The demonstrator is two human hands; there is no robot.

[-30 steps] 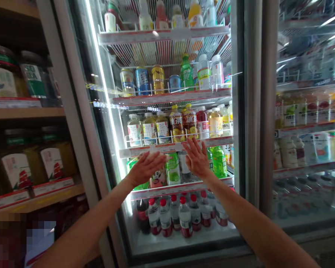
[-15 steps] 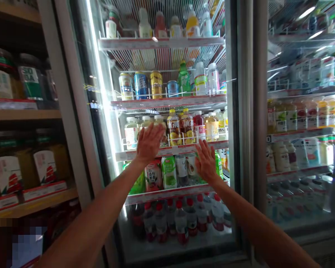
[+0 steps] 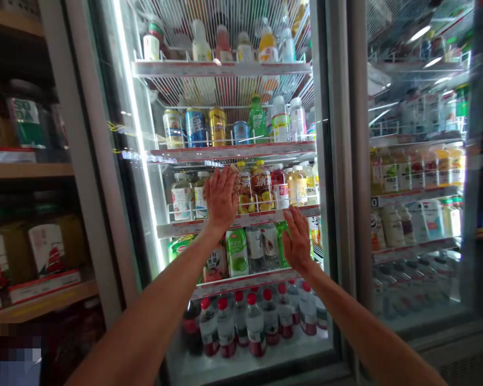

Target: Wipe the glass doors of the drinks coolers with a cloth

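I face an open drinks fridge with wire shelves of bottles and cans. My left hand (image 3: 221, 198) is raised with flat, straight fingers in front of the pale tea bottles (image 3: 182, 194) and yellow-capped iced tea bottles (image 3: 247, 187) on the middle shelf (image 3: 265, 217). My right hand (image 3: 297, 238) is open too, lower and to the right, before the green bottles (image 3: 237, 252) one shelf down. Neither hand holds anything. Whether the fingers touch the bottles I cannot tell.
Cans (image 3: 195, 127) stand on the shelf above, red-capped bottles (image 3: 255, 324) on the bottom shelf. A closed glass door (image 3: 414, 177) of a second fridge is on the right. Wooden shelves with jars (image 3: 44, 249) are on the left.
My left hand has risen from the lower shelf to the middle shelf and moved right. My right hand has dropped slightly. The view has shifted a little to the right.
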